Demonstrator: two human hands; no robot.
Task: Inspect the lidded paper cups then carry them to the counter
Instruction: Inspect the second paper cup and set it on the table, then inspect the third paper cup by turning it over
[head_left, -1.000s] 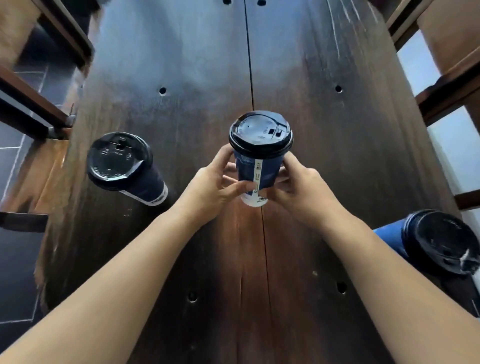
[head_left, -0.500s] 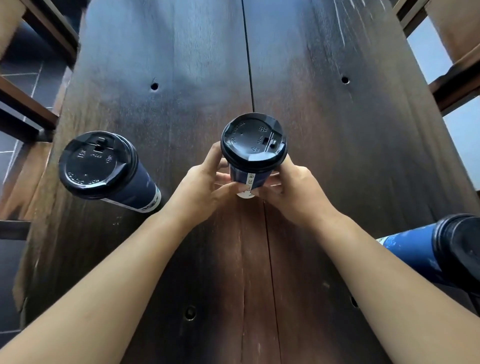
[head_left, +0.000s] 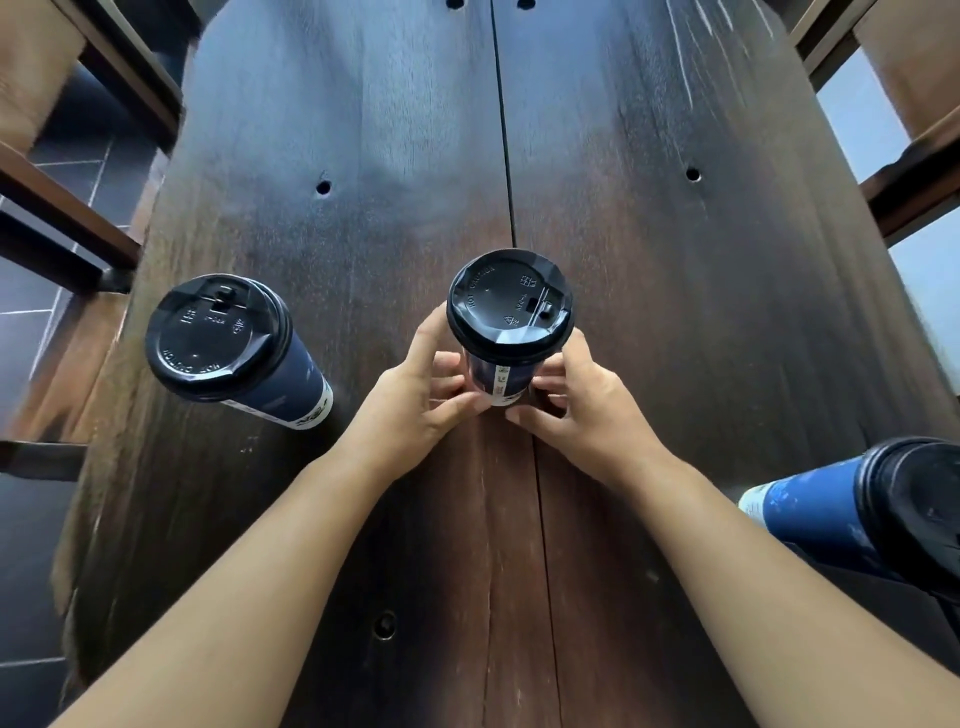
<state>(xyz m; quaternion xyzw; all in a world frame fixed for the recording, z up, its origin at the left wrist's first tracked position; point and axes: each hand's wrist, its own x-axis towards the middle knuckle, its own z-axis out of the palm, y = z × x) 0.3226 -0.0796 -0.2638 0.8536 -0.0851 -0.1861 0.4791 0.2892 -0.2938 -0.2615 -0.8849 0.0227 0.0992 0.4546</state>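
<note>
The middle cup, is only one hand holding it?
No: both the left hand and the right hand grip the lower part of the middle cup, one on each side.

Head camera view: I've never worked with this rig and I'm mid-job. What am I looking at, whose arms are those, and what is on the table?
There is no robot here. The single picture comes from a wide-angle camera worn on a person's head, looking down at their bare arms. The left hand and right hand together grip the middle cup, a dark blue paper cup with a black lid. Two more lidded cups stand on the dark wooden table: the left cup and the right cup, partly cut off by the frame edge.
</note>
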